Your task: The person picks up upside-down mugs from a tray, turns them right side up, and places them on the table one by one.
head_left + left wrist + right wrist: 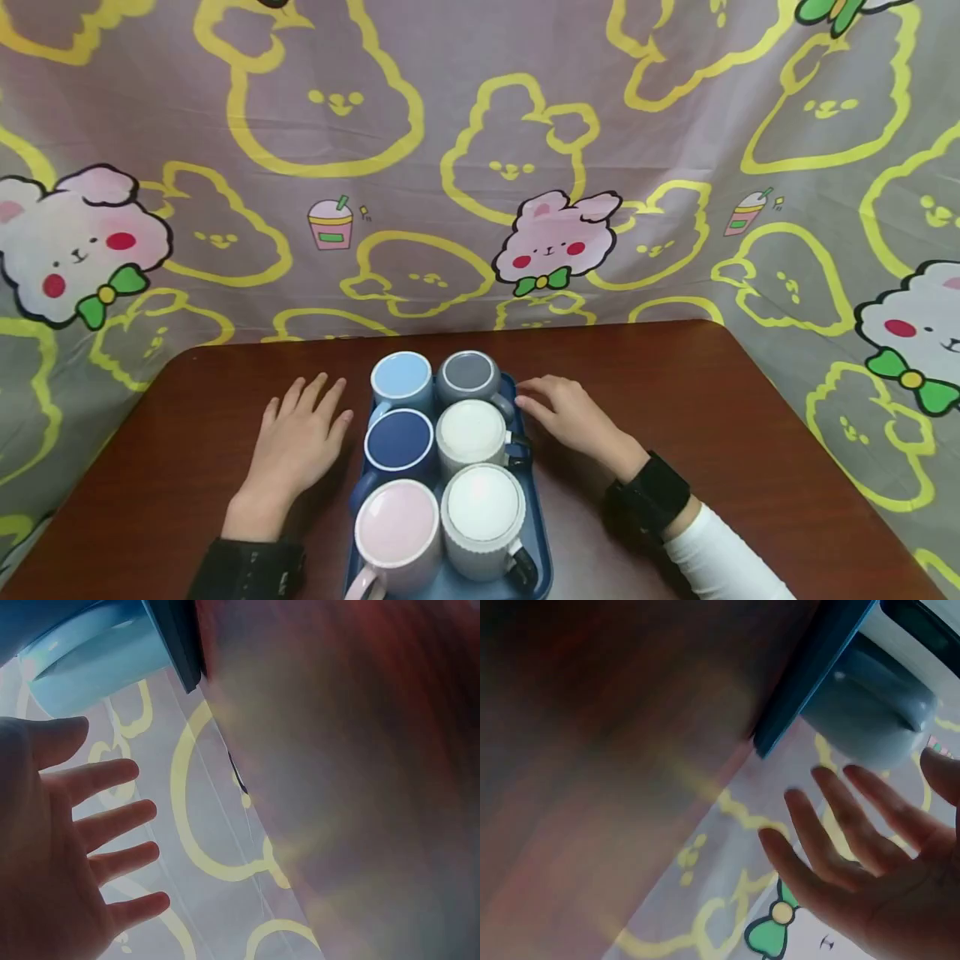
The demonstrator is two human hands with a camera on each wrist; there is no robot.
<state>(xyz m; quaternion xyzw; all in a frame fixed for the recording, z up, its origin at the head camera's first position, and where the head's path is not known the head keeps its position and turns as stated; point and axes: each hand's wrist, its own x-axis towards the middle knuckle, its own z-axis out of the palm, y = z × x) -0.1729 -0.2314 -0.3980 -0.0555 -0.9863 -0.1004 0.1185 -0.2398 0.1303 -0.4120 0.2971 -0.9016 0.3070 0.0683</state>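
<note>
one tray [536, 500], blue, oblong: lay lengthwise on the brown table [637, 367], its far end near the table's far edge, its near end partly out of view.

six mugs, three rows of two, all on the tray:
- far left corner: light blue mug [402, 377].
- far right corner: gray mug [470, 373].
- middle, left edge: dark blue mug [399, 442].
- middle, right edge: white mug [472, 432], black handle.
- nearest, left edge: pink mug [397, 525].
- nearest, right edge: ribbed white mug [483, 508], black handle.

left hand [296, 442]: released, fingers spread and straight, beside the tray's left edge and apart from it; held nothing.

right hand [573, 417]: released, fingers loosely bent, just beside the tray's far right corner, near the gray mug; held nothing. contact with the rim could not be told.

progress, as judged: loading appeared complete, every mug in view having a place on the tray. any lifting or unloading was judged not yet begun, since neither hand gripped tray or mug; whether either remained to be done could not be told.
</note>
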